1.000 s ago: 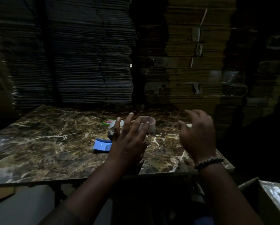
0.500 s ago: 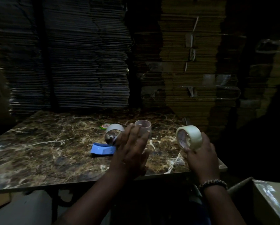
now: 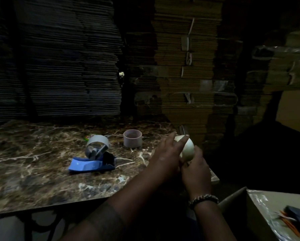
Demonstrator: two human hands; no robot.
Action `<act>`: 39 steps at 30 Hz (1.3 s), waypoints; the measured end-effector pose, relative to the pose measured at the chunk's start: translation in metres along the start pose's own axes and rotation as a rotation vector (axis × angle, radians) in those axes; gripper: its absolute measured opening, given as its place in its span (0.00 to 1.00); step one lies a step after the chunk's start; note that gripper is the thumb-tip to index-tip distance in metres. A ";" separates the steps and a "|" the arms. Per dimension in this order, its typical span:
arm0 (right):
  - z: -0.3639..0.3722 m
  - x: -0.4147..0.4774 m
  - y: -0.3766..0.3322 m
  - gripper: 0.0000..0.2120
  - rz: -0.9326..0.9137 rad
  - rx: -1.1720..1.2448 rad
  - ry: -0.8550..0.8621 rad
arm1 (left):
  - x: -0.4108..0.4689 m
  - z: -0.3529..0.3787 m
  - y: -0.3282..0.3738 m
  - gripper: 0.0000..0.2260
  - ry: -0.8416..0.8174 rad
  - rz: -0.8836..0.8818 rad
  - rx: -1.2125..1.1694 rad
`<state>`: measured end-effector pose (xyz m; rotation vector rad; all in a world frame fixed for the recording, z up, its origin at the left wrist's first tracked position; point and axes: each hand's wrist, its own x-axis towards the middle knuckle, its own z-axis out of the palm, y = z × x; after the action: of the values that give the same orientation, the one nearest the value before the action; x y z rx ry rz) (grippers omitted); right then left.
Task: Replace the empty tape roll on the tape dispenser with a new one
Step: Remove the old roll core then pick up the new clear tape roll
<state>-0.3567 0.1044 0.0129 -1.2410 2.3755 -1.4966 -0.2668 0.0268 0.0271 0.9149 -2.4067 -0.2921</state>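
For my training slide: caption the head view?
Both hands, left hand and right hand, hold a new tape roll beside the blue dispenser.

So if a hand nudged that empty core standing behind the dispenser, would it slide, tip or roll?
The empty core stands on its flat end on the table, open side up, so it would probably slide. It looks thin-walled and hollow, so likely very light. If tipped onto its side, its round wall would probably let it roll.

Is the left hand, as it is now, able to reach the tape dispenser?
Probably yes: the left hand is on the new tape roll, but nothing stands between it and the tape dispenser.
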 end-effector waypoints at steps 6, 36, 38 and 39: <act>-0.002 0.004 0.005 0.29 -0.003 -0.005 -0.021 | 0.006 0.007 -0.003 0.37 -0.042 0.014 -0.012; 0.073 -0.058 -0.114 0.23 -0.440 0.393 -0.104 | -0.096 -0.139 -0.120 0.36 0.452 -0.027 0.029; 0.079 -0.064 -0.119 0.24 -0.459 0.403 -0.112 | -0.108 -0.147 -0.132 0.36 0.446 -0.073 0.019; 0.080 -0.065 -0.121 0.24 -0.469 0.408 -0.108 | -0.114 -0.150 -0.138 0.38 0.429 -0.108 -0.002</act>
<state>-0.2057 0.0652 0.0432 -1.7756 1.6579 -1.8501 -0.0362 -0.0010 0.0526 0.9950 -1.9682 -0.1213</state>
